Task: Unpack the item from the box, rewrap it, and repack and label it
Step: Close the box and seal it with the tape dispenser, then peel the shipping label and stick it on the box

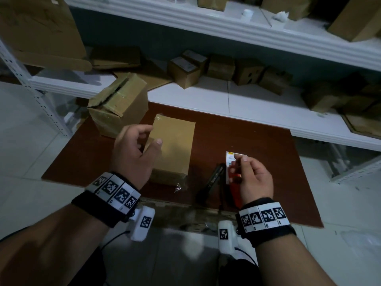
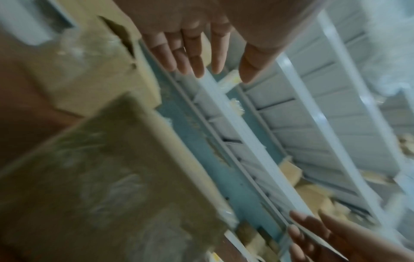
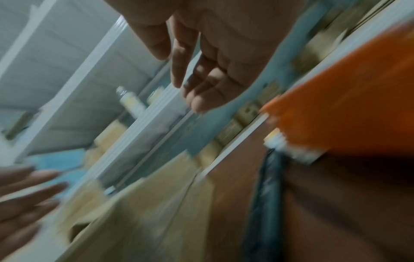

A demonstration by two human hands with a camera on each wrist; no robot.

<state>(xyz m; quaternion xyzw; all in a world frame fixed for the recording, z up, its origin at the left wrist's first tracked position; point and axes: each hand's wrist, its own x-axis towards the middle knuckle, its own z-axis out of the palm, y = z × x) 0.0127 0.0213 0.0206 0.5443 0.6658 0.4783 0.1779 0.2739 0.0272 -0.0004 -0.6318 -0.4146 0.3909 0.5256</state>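
A plain brown cardboard box (image 1: 173, 149) lies flat on the dark red-brown board (image 1: 257, 137); the blurred left wrist view shows it too (image 2: 100, 177). My left hand (image 1: 153, 135) hovers over the box's left edge with relaxed fingers (image 2: 197, 67) and holds nothing. An orange and white printed packet (image 1: 232, 162) lies right of the box, large and orange in the right wrist view (image 3: 347, 97). My right hand (image 1: 239, 162) hangs just above the packet, fingers (image 3: 197, 104) loosely bent, gripping nothing.
A larger taped carton (image 1: 117, 104) stands at the board's far left corner. A black pen-like tool (image 1: 215, 176) lies between the box and the packet. Several small cartons (image 1: 185, 71) sit on the white shelf (image 1: 206, 96) behind.
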